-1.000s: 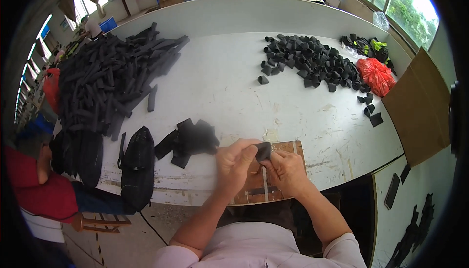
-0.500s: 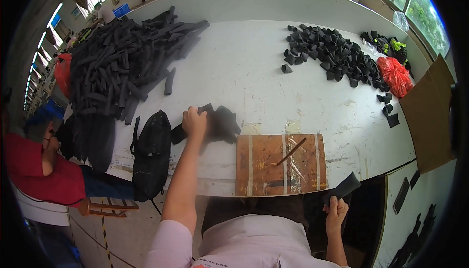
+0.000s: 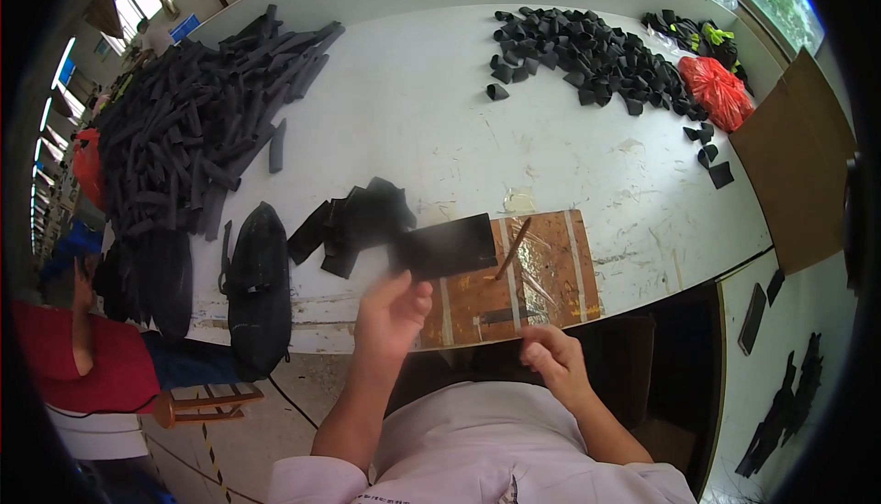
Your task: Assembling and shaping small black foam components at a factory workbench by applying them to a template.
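My left hand (image 3: 390, 316) is closed on the near edge of a flat black fabric piece (image 3: 459, 245). That piece hangs over the left part of a brown wooden board (image 3: 555, 274), slightly blurred by motion. Across the board lies a thin brown stick (image 3: 514, 249). My right hand (image 3: 555, 357) is at the board's near edge with its fingers curled in, and nothing shows in them. A loose stack of black pieces (image 3: 367, 210) rests on the table left of the board.
A big heap of black strips (image 3: 184, 128) covers the table's left side. Folded black loops (image 3: 596, 54) are piled at far right, beside a red plastic bag (image 3: 716, 91) and a cardboard sheet (image 3: 797, 169). A black pouch (image 3: 259, 288) lies at the left front edge. Someone in red (image 3: 78, 348) sits left.
My left hand has drawn back from the stack toward the board with a black piece. My right hand has come up to the board, and the piece it held is out of it.
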{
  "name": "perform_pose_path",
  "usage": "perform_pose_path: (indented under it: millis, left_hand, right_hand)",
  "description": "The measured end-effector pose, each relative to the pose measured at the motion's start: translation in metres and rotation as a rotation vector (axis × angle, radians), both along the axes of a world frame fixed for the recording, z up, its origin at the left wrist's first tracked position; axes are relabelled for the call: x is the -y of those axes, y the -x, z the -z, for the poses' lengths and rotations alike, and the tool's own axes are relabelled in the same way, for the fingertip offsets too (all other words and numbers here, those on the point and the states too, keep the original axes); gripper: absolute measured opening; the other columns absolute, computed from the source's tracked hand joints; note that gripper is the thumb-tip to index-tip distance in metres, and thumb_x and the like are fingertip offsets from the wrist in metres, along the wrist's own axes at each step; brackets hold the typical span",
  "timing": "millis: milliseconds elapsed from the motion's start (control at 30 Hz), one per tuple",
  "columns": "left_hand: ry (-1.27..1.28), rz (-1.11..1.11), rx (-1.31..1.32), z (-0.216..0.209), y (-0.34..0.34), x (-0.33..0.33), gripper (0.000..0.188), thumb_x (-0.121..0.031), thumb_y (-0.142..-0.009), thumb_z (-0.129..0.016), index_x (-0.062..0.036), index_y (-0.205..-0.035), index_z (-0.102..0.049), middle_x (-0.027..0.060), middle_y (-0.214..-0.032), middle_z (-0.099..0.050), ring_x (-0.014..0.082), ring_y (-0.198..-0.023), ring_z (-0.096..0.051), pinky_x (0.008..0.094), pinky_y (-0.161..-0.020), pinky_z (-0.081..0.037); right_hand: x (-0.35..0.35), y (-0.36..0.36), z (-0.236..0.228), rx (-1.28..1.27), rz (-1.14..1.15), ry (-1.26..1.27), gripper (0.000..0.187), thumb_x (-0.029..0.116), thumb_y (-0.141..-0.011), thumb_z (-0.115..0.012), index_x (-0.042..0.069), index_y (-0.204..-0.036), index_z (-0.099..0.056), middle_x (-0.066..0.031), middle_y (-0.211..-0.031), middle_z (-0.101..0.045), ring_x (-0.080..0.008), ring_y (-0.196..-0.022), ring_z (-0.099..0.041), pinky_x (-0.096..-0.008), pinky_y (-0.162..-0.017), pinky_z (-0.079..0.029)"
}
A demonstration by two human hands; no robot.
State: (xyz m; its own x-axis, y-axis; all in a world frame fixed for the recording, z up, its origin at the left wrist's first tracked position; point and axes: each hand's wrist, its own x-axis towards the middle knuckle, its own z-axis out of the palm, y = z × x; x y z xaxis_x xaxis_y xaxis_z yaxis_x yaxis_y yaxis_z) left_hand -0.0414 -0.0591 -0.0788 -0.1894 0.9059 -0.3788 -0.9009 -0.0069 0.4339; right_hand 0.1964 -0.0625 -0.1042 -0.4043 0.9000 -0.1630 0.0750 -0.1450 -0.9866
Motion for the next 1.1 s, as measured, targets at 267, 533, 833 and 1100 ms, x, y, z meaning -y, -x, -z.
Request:
perform_pose_path:
  millis: [267,533,833,1100]
  left_hand:
    - [0.038,0.308,-0.006,0.018,-0.067,0.033,0.02,-0.008,-0.081,-0.052,-0.0034,-0.1,-0.049,0.0054,-0.084,-0.056,0.0126,-0.066,-0.056,0.0237,-0.054,-0.044]
    - [0.111,0.113,-0.65,-0.025,-0.067,0.033,0.015,-0.011,-0.08,-0.051,-0.0009,-0.09,-0.051,0.0053,-0.08,-0.054,0.0098,-0.06,-0.052,0.0203,-0.045,-0.039]
    - [0.157,0.201,-0.406,-0.034,-0.062,0.024,0.009,-0.012,-0.08,-0.053,-0.0033,-0.083,-0.051,0.0046,-0.068,-0.055,0.0107,-0.053,-0.052,0.0224,-0.041,-0.038]
    - [0.147,0.182,-0.386,-0.027,-0.06,0.024,0.004,-0.006,-0.079,-0.053,-0.0027,-0.081,-0.053,0.0047,-0.066,-0.057,0.0092,-0.051,-0.052,0.0214,-0.041,-0.038]
  right_hand:
    - [-0.021,0.064,-0.026,-0.108,0.145,0.007,0.008,0.007,-0.076,-0.061,0.0,-0.079,-0.058,-0.005,-0.069,-0.054,-0.0141,-0.062,-0.055,-0.0258,-0.051,-0.043]
    - [-0.026,0.048,-0.014,0.458,0.182,-0.943,0.028,-0.002,-0.052,-0.062,0.003,-0.08,-0.057,-0.0081,-0.066,-0.046,-0.0248,-0.058,-0.049,-0.0352,-0.047,-0.039]
    - [-0.027,0.045,-0.011,0.59,0.14,-1.172,0.027,-0.001,-0.053,-0.057,0.0,-0.08,-0.056,-0.0069,-0.063,-0.042,-0.021,-0.055,-0.046,-0.0305,-0.043,-0.037]
    - [-0.027,0.044,-0.006,0.625,0.126,-1.212,0.023,0.0,-0.056,-0.056,0.0,-0.08,-0.056,-0.0066,-0.063,-0.041,-0.0199,-0.054,-0.045,-0.0295,-0.043,-0.036]
